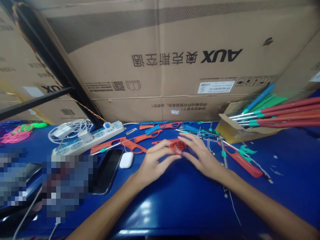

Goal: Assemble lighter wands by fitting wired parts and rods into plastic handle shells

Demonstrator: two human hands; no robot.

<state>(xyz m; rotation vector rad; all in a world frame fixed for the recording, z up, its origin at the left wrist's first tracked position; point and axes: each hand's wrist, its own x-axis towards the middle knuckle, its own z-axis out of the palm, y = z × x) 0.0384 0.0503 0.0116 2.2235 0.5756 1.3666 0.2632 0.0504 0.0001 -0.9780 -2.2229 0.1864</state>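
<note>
A small red plastic handle part [177,146] sits between my two hands above the blue table [175,200]. My left hand [153,163] pinches its left side with thumb and fingers. My right hand [200,153] meets it from the right, fingers curled against it. Around them lie orange and blue handle pieces [130,144], thin metal rods and white strings. An orange grabber with a teal clip [240,159] lies just right of my right hand.
A white power strip [86,140] with chargers and coiled cables is at left, with a black phone [107,170] and a white earbud case [126,160] beside it. An open carton [235,128] at right holds finished red and teal grabber sticks. Large cardboard boxes [175,60] wall the back.
</note>
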